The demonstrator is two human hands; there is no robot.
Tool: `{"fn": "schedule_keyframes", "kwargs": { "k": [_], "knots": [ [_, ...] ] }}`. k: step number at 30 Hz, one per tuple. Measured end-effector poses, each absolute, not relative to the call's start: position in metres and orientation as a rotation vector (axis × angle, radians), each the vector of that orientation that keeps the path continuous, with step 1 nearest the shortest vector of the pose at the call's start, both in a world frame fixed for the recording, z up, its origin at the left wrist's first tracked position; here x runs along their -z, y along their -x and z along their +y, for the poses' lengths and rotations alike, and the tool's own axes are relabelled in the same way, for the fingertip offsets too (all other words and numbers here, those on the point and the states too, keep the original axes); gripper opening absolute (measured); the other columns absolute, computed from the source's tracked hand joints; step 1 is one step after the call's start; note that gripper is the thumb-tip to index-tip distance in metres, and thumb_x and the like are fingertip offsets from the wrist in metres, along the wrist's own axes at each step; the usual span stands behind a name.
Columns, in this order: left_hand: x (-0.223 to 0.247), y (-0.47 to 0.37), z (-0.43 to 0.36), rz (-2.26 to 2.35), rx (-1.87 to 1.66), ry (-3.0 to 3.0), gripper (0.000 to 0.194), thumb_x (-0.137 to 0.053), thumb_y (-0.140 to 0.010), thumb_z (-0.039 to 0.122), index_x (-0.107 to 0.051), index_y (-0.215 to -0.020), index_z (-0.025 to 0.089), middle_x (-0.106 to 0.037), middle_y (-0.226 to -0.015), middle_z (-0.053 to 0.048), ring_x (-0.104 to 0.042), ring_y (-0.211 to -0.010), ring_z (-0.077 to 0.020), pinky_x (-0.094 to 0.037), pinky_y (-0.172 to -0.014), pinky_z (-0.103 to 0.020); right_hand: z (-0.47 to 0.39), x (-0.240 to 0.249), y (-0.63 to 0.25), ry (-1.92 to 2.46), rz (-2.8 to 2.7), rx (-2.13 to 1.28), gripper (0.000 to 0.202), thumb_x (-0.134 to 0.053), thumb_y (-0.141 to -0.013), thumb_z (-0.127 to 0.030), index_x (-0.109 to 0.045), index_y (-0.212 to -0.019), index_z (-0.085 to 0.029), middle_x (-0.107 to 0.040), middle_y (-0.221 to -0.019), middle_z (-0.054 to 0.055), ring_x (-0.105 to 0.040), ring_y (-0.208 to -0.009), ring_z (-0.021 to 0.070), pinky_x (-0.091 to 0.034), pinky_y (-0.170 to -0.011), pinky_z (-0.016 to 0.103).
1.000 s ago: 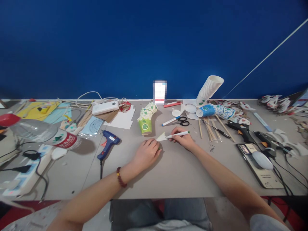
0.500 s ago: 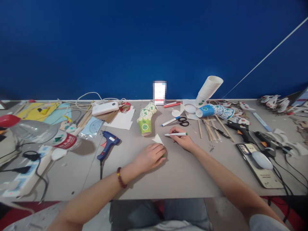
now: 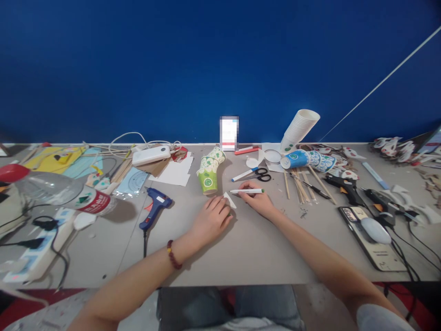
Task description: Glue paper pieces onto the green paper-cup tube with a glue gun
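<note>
With its fingertips at the edge, my left hand [image 3: 214,217] holds a small pointed piece of white paper [image 3: 229,201] against the table. A bit of something green shows under its fingers, too covered to name. My right hand [image 3: 257,198] is closed around a white marker [image 3: 250,191] with a green end, lying nearly level. The marker's tip points left and is at the paper; whether it touches cannot be made out. Just beyond the hands, a green-patterned paper cup [image 3: 207,181] is joined to others in a bent row.
A blue glue gun [image 3: 155,209] lies left, near a large bottle [image 3: 93,200] and a power strip [image 3: 41,248]. Scissors [image 3: 263,174], a blue-capped marker [image 3: 244,174], wooden sticks [image 3: 299,188] and stacked white cups [image 3: 299,128] are behind. A phone [image 3: 372,239] lies right.
My left hand has shifted a little away from me and left, and the paper has turned under it. My right hand has moved slightly left with the marker, bringing its tip to the paper.
</note>
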State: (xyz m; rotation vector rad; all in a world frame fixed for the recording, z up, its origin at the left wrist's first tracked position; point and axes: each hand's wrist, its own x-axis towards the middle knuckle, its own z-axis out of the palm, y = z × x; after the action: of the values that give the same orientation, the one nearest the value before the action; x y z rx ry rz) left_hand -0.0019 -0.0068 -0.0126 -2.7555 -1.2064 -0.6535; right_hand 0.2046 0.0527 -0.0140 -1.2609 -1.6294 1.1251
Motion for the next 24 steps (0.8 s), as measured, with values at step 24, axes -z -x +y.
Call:
{"fn": "schedule_keyframes", "kwargs": {
  "k": [24],
  "knots": [
    [0.014, 0.002, -0.006, -1.224, 0.663, 2.811, 0.019, -0.046, -0.095, 0.025, -0.06, -0.104, 0.016, -0.066, -0.116, -0.012, -0.058, -0.112, -0.0262, -0.049, -0.094, -0.042, 0.056, 0.022, -0.196, 1.286, -1.746, -1.052, 0.017, -0.064, -0.079, -0.037, -0.066, -0.08, -0.02, -0.067, -0.072, -0.001, -0.054, -0.06, 0.0131, -0.043, -0.057, 0.024]
  ]
}}
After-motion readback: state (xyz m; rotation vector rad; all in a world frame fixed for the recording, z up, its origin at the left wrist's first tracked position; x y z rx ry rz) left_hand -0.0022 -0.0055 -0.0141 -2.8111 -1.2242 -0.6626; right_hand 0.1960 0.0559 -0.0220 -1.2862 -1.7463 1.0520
